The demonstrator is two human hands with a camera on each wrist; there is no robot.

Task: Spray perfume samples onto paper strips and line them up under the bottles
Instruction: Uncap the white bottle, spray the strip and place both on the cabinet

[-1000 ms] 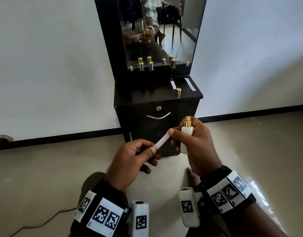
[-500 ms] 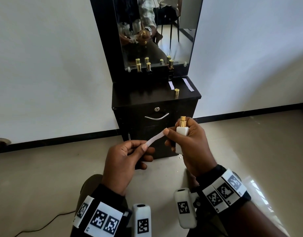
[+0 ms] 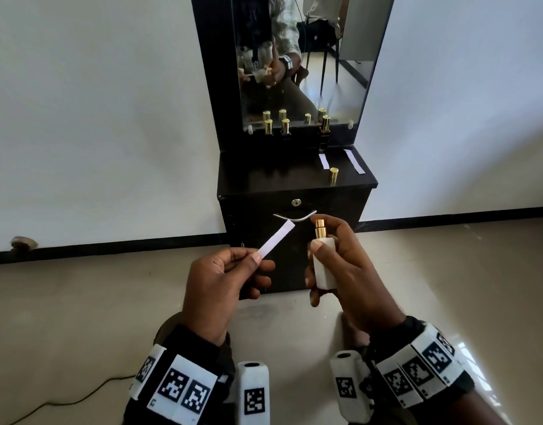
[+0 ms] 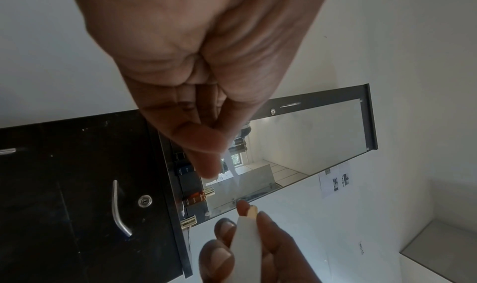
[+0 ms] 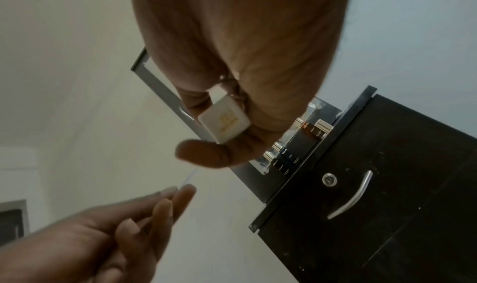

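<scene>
My left hand (image 3: pixel 230 271) pinches the near end of a white paper strip (image 3: pixel 276 239), which slants up and to the right. A short gap to its right, my right hand (image 3: pixel 337 265) grips a white perfume bottle (image 3: pixel 323 262) upright, its gold nozzle (image 3: pixel 319 229) uncapped and bare. In the right wrist view the bottle's base (image 5: pixel 224 122) shows between thumb and fingers. Three dark bottles with gold caps (image 3: pixel 284 126) stand along the mirror's foot on the black cabinet (image 3: pixel 264 176). Two paper strips (image 3: pixel 324 161) lie at its right side, a loose gold cap (image 3: pixel 333 176) between them.
The cabinet has a mirror (image 3: pixel 303 56) above and a drawer with a lock and metal handle (image 3: pixel 294 216) below. White walls flank it, and a black baseboard runs along the floor. A dark cable (image 3: pixel 64 400) lies on the floor at the lower left.
The strip's far end was at the right thumb beside the bottle; now the left hand has drawn it away to the left, leaving a gap between strip and nozzle.
</scene>
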